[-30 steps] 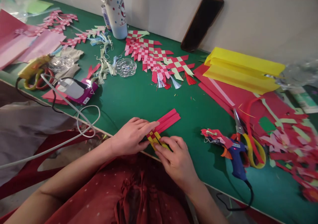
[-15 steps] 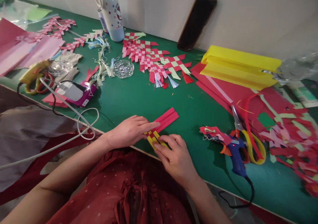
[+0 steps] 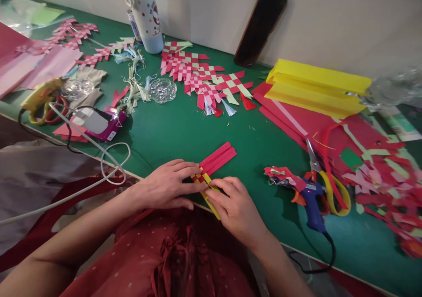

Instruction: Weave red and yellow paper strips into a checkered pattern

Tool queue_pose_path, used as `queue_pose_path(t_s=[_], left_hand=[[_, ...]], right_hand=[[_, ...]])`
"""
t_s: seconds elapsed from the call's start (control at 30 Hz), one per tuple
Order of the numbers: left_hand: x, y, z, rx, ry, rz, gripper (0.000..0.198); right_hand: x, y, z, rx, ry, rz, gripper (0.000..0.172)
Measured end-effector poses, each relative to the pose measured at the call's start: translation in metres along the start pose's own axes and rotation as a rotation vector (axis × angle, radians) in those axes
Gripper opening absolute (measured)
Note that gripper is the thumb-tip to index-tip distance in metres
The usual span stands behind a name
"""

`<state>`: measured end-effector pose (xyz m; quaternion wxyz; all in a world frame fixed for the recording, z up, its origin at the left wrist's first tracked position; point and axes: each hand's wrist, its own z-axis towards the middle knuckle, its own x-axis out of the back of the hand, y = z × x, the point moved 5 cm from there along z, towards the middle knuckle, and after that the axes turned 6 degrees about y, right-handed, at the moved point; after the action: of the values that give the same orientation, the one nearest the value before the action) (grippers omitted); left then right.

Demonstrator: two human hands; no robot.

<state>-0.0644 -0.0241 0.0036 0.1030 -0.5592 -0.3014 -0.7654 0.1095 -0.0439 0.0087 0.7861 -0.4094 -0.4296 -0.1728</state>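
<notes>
Red and yellow paper strips (image 3: 218, 158) cross in a small checkered weave near the table's front edge. The red strips fan toward the upper right, while a yellow strip (image 3: 212, 207) points down toward the edge. My left hand (image 3: 166, 185) lies over the weave's left side, fingers stretched out and fingertips on the paper, thumb apart below. At the weave's right side, my right hand (image 3: 235, 202) has its thumb and fingers pinched on a yellow strip. Those fingers partly hide the strip ends.
A blue glue gun (image 3: 313, 204) and yellow-handled scissors (image 3: 332, 196) lie to the right, near paper scraps (image 3: 389, 178). Woven paper pieces (image 3: 204, 73), a bottle (image 3: 147, 20) and a phone (image 3: 260, 29) are at the back. A white cable (image 3: 75, 196) and purple power strip (image 3: 110, 123) are left.
My left index finger has drawn back from the red strips to the weave's edge, and the left thumb now shows. My right fingers have shifted slightly along the yellow strips.
</notes>
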Motion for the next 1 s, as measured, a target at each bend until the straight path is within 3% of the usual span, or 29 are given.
queue_pose_path(t_s=[0.23,0.4,0.73,1.0], left_hand=[[-0.002,-0.004,-0.003,-0.045,-0.041,-0.018,0.058],[-0.004,-0.005,-0.005,-0.054,-0.047,-0.029,0.057],[-0.005,-0.006,-0.006,-0.064,-0.051,-0.005,0.057],[-0.004,-0.006,-0.005,-0.074,-0.023,-0.009,0.063]], right_hand=[[0.005,0.021,0.009,0.067,-0.044,-0.231,0.042],[0.003,0.027,0.013,0.094,-0.050,-0.369,0.043],[0.000,0.023,0.008,0.022,-0.004,-0.392,0.048],[0.007,0.030,0.018,0.014,-0.111,-0.268,0.053]])
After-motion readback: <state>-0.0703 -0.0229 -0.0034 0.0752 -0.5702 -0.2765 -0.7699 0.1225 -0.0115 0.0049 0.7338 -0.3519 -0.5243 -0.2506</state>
